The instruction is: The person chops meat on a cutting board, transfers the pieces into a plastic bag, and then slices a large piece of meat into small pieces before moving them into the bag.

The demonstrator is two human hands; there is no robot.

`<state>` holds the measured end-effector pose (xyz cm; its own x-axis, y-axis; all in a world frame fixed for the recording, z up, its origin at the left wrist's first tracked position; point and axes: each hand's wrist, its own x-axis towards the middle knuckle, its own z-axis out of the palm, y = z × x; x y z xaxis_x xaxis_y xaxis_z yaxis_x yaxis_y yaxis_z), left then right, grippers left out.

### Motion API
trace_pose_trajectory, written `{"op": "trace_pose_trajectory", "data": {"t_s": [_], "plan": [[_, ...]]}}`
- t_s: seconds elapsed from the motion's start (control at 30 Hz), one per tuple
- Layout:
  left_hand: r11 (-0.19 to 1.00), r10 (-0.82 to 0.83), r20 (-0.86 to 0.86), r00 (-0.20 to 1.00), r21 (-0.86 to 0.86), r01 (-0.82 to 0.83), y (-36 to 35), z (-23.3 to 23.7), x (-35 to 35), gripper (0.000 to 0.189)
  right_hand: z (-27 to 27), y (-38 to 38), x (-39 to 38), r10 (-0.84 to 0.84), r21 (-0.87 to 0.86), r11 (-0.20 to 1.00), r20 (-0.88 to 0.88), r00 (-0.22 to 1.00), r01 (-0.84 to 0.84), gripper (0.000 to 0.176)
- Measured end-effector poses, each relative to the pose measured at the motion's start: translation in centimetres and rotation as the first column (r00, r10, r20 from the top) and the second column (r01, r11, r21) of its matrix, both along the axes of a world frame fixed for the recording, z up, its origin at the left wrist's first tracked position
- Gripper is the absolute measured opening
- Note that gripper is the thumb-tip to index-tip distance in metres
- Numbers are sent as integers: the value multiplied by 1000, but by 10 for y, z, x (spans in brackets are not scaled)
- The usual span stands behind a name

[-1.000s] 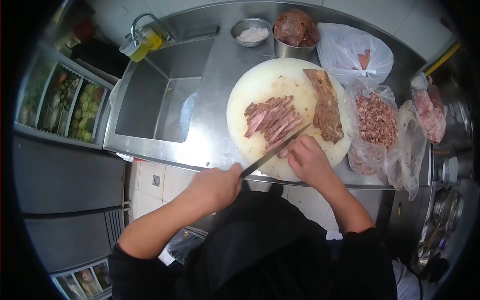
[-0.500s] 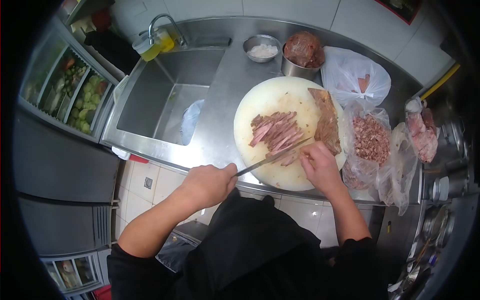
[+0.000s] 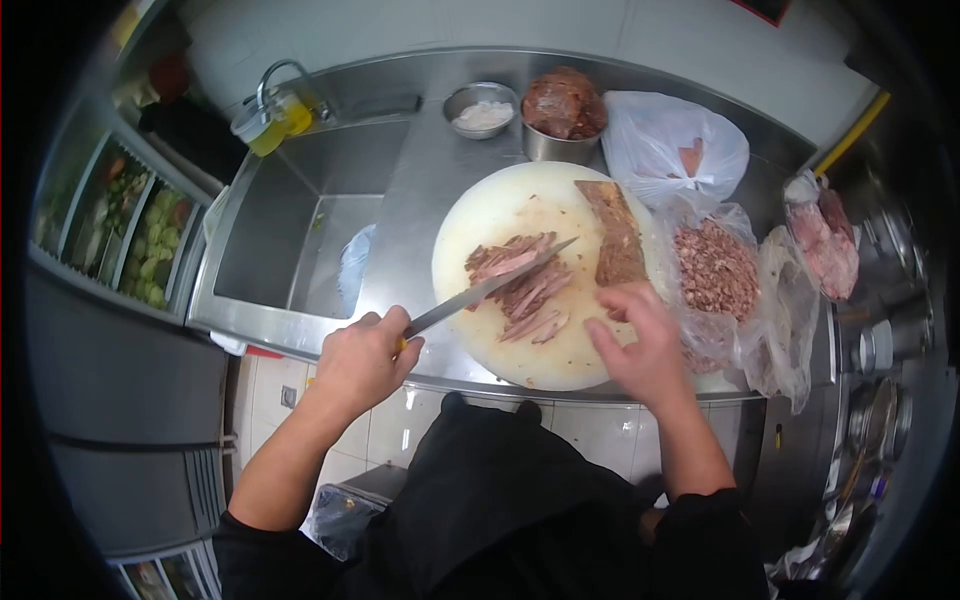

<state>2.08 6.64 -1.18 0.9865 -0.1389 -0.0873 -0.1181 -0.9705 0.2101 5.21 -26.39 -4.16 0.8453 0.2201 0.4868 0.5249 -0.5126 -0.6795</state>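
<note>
My left hand (image 3: 368, 358) is closed round the yellow handle of a long knife (image 3: 490, 287). Its blade reaches up and right over a heap of sliced meat (image 3: 530, 310), with a few slices lying along the blade. Over the right side of the round white cutting board (image 3: 480, 350) is my right hand (image 3: 640, 338), thumb and fingers apart and nothing between them. Just beyond its fingertips lies a long slab of brown cooked meat (image 3: 614, 235), on the board's right part.
Bags of chopped meat (image 3: 715, 268) and a tied white plastic bag (image 3: 672, 150) crowd the board's right. Behind it stand a metal pot (image 3: 562, 148) piled with meat and a bowl of white stuff (image 3: 483, 112). A steel sink (image 3: 290, 240) is at left.
The knife has moved left, away from the slab and onto the sliced heap. My right hand has opened from a pinch. The whole view has shifted somewhat.
</note>
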Motion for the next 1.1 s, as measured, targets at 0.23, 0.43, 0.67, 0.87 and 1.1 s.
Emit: {"op": "trace_pose_trajectory", "data": {"t_s": [0.23, 0.43, 0.67, 0.87, 1.1], "plan": [[986, -137, 38, 990, -88, 140, 11, -3, 30, 28, 98, 24, -68, 742, 387, 580, 110, 661, -716, 41], [956, -235, 40, 971, -169, 238, 32, 1, 65, 27, 110, 71, -108, 581, 454, 570, 367, 727, -685, 25], [916, -348, 29, 937, -203, 347, 78, 0, 110, 27, 74, 80, -164, -64, 282, 955, -94, 993, 88, 25], [871, -395, -70, 916, -347, 349, 117, -34, 156, 21, -90, 104, -308, -867, -196, 384, -412, 279, 902, 20], [819, -426, -59, 903, -449, 357, 120, -29, 172, 18, -124, 177, -459, -679, -907, 152, -384, -625, 392, 24]]}}
